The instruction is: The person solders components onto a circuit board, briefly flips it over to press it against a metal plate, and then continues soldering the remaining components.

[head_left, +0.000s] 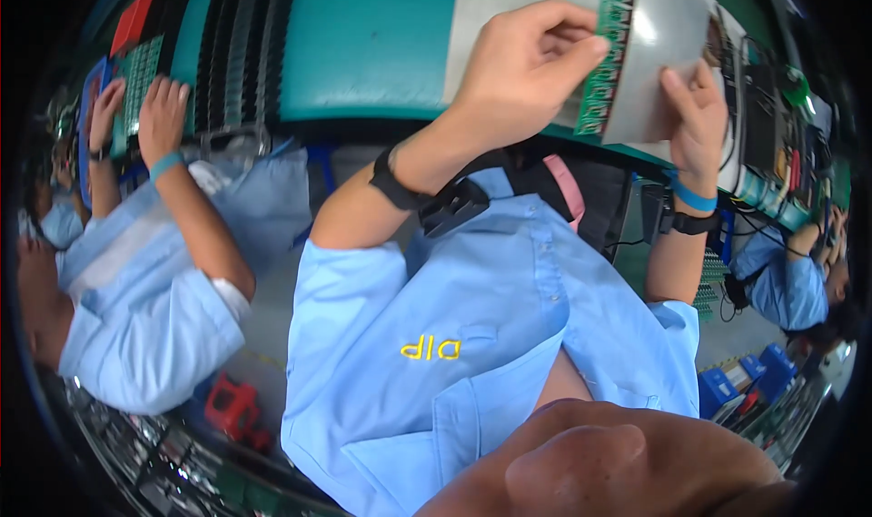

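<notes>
My left hand (527,76) is closed, thumb and fingertips pinched at the edge of a long green circuit board strip (595,90) with a row of small parts along it. That strip stands along the left edge of a flat grey metal plate (649,63). At the plate's right side, my right hand (698,108) grips it, the thumb bent against the plate's face. Whatever the left fingertips may pinch besides the strip's edge is too small to make out. Behind the strip lies a pale grey sheet (472,26) on the green work surface (363,54).
Black ridged racks (241,54) stand to the left. Beyond them a co-worker's hands (162,117) are beside another green board (141,72). Cables and dark equipment (763,90) crowd the right side, where another person (790,272) works. A pink strap (565,190) hangs below the table edge.
</notes>
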A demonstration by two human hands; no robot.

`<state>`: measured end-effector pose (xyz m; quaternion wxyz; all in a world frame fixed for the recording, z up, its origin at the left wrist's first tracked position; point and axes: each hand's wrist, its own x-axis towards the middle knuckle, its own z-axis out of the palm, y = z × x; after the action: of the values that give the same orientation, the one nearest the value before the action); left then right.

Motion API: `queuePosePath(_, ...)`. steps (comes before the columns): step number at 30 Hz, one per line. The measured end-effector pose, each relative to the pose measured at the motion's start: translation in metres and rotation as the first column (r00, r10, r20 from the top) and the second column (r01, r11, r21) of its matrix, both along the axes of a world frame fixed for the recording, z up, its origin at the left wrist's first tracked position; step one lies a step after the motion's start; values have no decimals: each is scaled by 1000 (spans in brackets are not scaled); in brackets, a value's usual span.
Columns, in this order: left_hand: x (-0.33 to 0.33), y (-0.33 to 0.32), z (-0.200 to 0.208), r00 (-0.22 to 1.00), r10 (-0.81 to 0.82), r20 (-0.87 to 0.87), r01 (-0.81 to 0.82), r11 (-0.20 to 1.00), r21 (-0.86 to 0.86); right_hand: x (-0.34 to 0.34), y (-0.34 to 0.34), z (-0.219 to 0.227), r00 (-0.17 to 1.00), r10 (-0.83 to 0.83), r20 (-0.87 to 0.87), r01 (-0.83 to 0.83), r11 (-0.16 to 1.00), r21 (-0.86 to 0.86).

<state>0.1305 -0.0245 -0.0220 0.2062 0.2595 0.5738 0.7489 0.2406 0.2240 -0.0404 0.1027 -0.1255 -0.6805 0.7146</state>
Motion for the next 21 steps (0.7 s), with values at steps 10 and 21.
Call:
queuePosePath(10,-18,0,51,976,10,-218,-96,916,-390,-2,-21,4,946,-199,-257,232,967,104)
queuePosePath(21,-25,13,15,841,-9,-541,-63,991,-114,18,1,3,843,-93,-530,294,904,309)
